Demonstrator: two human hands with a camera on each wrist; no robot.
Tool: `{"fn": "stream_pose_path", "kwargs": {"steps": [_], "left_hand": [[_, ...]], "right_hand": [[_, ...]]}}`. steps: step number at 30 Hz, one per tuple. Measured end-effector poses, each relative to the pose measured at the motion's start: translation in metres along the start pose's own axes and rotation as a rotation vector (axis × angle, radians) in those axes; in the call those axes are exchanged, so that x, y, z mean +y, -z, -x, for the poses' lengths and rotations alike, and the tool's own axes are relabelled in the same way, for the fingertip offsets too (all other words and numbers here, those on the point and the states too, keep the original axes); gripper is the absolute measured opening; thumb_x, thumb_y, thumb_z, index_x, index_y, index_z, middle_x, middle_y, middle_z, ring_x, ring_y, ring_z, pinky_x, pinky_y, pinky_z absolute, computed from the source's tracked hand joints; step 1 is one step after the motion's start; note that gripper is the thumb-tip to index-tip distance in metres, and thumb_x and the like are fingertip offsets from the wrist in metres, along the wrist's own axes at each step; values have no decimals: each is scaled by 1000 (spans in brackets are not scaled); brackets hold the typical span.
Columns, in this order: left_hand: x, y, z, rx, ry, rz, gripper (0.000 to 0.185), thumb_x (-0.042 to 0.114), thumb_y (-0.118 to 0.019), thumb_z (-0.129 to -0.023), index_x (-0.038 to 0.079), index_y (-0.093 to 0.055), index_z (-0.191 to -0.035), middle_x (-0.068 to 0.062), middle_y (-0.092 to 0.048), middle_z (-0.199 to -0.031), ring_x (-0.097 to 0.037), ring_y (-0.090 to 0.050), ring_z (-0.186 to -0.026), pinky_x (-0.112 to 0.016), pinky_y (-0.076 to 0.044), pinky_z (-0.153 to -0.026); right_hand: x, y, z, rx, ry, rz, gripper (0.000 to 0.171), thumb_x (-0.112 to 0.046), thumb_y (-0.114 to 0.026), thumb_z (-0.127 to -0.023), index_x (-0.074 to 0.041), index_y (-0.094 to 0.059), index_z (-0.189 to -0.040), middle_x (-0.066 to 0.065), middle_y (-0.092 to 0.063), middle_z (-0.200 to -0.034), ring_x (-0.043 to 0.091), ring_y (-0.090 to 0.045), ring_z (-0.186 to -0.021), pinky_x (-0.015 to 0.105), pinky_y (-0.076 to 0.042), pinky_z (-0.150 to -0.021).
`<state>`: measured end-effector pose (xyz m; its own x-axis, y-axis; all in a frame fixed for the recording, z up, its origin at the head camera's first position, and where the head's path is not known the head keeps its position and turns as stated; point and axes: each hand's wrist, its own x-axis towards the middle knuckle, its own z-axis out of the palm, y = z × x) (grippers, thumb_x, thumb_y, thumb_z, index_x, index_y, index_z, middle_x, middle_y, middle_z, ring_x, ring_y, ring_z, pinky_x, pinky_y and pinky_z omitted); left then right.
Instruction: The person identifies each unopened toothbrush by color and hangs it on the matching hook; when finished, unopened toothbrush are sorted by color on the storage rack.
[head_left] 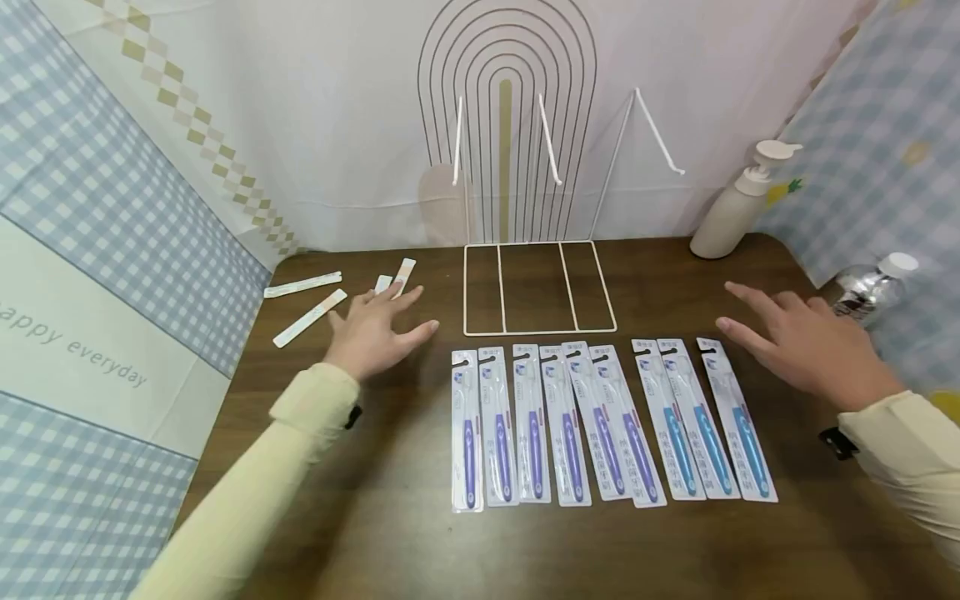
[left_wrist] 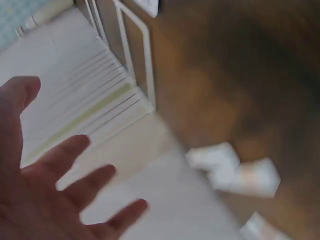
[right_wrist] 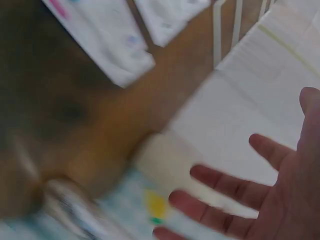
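Note:
Several packaged toothbrushes lie side by side on the brown table (head_left: 390, 517): purple-handled ones (head_left: 535, 427) at left and middle, three teal-handled ones (head_left: 701, 421) at right. My left hand (head_left: 375, 329) hovers with fingers spread, left of the row and near several thin white sachets (head_left: 309, 317). My right hand (head_left: 798, 337) is spread flat just right of the teal packs, holding nothing. A white wire rack (head_left: 538, 287) with an arched back stands behind the row. In the left wrist view the left hand (left_wrist: 55, 195) shows straight fingers; in the blurred right wrist view the right hand (right_wrist: 260, 195) does too.
A cream pump bottle (head_left: 731, 212) stands at the back right corner. A clear bottle with a white cap (head_left: 873, 287) lies by the right edge. Checked cloth panels wall in the left and right sides, and a white cloth hangs behind the rack.

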<state>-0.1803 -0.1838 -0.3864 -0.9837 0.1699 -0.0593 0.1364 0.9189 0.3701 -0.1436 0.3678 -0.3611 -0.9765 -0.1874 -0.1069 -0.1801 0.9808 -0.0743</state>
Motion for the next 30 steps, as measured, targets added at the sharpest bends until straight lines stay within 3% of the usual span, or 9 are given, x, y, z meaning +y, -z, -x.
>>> {"fn": "stream_pose_path", "kwargs": {"steps": [6, 10, 13, 16, 22, 30], "left_hand": [[0, -43, -38, 50, 12, 179, 62, 60, -67, -98, 26, -63, -149, 3, -56, -156, -38, -45, -148, -82, -27, -106], [1, -58, -52, 36, 37, 208, 57, 59, -70, -96, 25, -69, -143, 2, -63, -148, -35, -54, -141, -75, -36, -102], [2, -65, -57, 10, 37, 204, 53, 56, -73, -95, 25, -73, -138, 0, -67, -143, -33, -58, -137, -69, -41, -106], [6, -69, -58, -8, 40, 170, 47, 54, -76, -93, 27, -78, -131, 0, -70, -138, -33, -61, -133, -69, -40, -106], [13, -74, -56, -1, 35, 89, 38, 53, -80, -91, 29, -83, -120, 3, -70, -139, -33, -61, -134, -82, -27, -106], [14, -80, -56, 10, 26, 30, 35, 49, -82, -91, 28, -84, -118, 2, -71, -137, -32, -62, -132, -86, -20, -108]], "right_hand": [[39, -49, -6, -129, -8, -217, 73, -54, -41, -112, -3, -31, -164, 41, -60, -131, 57, -64, -108, 69, -50, -78], [53, -71, -5, -87, -35, -294, 69, -51, -47, -111, 0, -41, -158, 39, -63, -126, 54, -66, -101, 66, -51, -76], [58, -82, -4, -47, -36, -335, 66, -49, -53, -110, -1, -48, -154, 27, -69, -110, 38, -68, -88, 52, -52, -68], [59, -89, -2, -34, -39, -371, 64, -48, -59, -108, -2, -51, -152, 16, -70, -101, 25, -65, -80, 41, -48, -63], [59, -100, 4, 16, -38, -414, 57, -42, -68, -104, -4, -59, -146, 7, -68, -94, 17, -57, -74, 34, -44, -63], [60, -111, 3, 38, -37, -446, 53, -41, -74, -100, -8, -66, -140, 3, -66, -93, 11, -52, -71, 29, -40, -61]]}}
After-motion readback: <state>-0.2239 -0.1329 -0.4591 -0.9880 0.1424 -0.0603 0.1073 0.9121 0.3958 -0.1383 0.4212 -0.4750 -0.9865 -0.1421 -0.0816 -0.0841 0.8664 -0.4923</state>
